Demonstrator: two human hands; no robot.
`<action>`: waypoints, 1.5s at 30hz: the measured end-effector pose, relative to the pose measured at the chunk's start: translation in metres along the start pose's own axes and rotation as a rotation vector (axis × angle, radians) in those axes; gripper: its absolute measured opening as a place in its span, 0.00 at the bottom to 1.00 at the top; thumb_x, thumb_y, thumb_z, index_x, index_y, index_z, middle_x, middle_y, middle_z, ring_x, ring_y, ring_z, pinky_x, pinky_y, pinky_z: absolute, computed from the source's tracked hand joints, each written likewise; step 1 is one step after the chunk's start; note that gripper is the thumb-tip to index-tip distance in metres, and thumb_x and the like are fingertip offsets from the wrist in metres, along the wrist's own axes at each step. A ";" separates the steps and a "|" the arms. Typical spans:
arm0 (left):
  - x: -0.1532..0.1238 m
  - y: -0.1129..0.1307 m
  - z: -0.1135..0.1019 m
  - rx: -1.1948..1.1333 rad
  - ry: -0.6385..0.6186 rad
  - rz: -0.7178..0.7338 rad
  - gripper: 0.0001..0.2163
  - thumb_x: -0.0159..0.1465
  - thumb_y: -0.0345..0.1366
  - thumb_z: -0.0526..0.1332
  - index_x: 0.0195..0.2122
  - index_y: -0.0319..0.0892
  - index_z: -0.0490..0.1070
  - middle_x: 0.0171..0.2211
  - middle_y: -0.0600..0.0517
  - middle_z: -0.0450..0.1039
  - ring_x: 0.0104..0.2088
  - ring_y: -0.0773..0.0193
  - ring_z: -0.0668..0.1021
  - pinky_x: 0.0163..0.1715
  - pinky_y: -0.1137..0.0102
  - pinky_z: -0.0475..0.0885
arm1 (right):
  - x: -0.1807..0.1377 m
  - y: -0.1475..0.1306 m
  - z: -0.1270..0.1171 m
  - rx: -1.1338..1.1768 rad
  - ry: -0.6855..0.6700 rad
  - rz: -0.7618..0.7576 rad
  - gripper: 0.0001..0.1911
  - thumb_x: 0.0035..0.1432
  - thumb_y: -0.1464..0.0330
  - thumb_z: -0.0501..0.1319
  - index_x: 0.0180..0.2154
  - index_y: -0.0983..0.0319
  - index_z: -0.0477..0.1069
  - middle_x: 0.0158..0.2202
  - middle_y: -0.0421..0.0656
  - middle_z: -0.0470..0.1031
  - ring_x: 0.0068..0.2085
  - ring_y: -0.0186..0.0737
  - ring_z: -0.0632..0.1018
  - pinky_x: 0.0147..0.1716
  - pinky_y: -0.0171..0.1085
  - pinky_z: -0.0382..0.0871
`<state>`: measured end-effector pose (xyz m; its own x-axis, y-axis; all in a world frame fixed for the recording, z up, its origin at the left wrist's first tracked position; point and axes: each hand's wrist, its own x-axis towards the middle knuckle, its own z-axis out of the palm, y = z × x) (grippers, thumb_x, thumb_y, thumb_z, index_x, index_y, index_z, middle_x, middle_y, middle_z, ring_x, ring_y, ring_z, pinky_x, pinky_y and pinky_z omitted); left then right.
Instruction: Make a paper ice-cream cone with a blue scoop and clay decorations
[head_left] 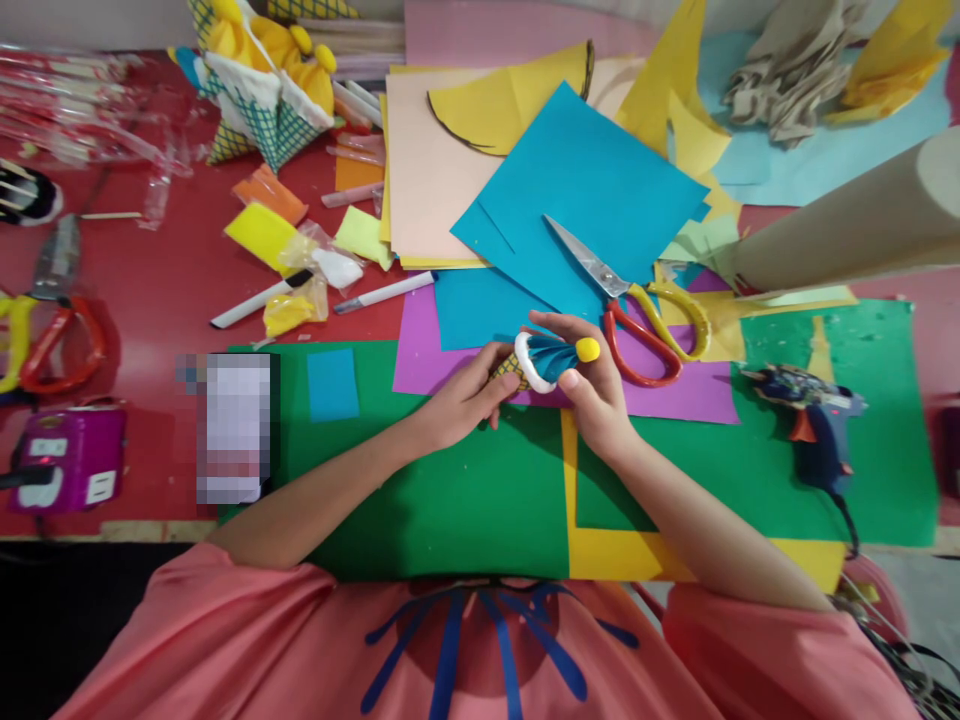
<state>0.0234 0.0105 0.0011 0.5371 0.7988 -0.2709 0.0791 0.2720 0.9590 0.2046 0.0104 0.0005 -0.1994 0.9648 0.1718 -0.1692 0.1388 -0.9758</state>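
Observation:
Above the green paper I hold a small craft ice-cream cone (553,360), lying sideways between my hands. It has a yellow checked cone, a fluffy white rim, a pleated blue top and a yellow ball at its tip. My left hand (469,395) grips the checked cone part, which its fingers partly cover. Around the blue top, close to the yellow ball, my right hand (596,395) has its thumb and fingers closed. Just right of that hand lie scissors (626,300) with red and yellow handles, spread apart on blue paper (577,190).
A glue gun (817,425) rests at right on green paper (450,500), near a thick paper roll (855,215). Similar cones (270,90) stand at the back left. Markers (386,292), clay packets (262,238), a phone (236,428) and a purple box (71,455) lie leftward.

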 end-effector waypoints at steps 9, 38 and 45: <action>0.001 0.003 -0.001 0.087 0.004 0.023 0.24 0.65 0.54 0.54 0.54 0.42 0.58 0.31 0.57 0.66 0.19 0.76 0.70 0.18 0.78 0.69 | 0.002 0.002 0.001 -0.147 0.087 -0.013 0.24 0.55 0.56 0.66 0.51 0.54 0.65 0.55 0.47 0.72 0.56 0.48 0.75 0.57 0.52 0.70; 0.008 0.003 0.002 -0.188 0.189 -0.022 0.25 0.56 0.45 0.67 0.48 0.43 0.56 0.32 0.58 0.66 0.22 0.77 0.70 0.25 0.74 0.75 | 0.000 0.010 -0.003 0.039 0.008 0.044 0.30 0.61 0.52 0.59 0.61 0.51 0.55 0.64 0.46 0.62 0.62 0.48 0.69 0.59 0.52 0.66; 0.010 0.019 0.003 -0.149 0.075 -0.172 0.18 0.53 0.36 0.68 0.40 0.40 0.62 0.24 0.59 0.68 0.21 0.74 0.72 0.19 0.77 0.65 | 0.015 -0.006 0.002 0.039 -0.083 0.101 0.29 0.60 0.51 0.59 0.59 0.52 0.56 0.55 0.44 0.73 0.56 0.46 0.74 0.53 0.48 0.72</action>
<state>0.0333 0.0220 0.0170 0.4618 0.7703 -0.4398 0.0361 0.4792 0.8770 0.2005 0.0233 0.0088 -0.2960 0.9514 0.0848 -0.1811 0.0312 -0.9830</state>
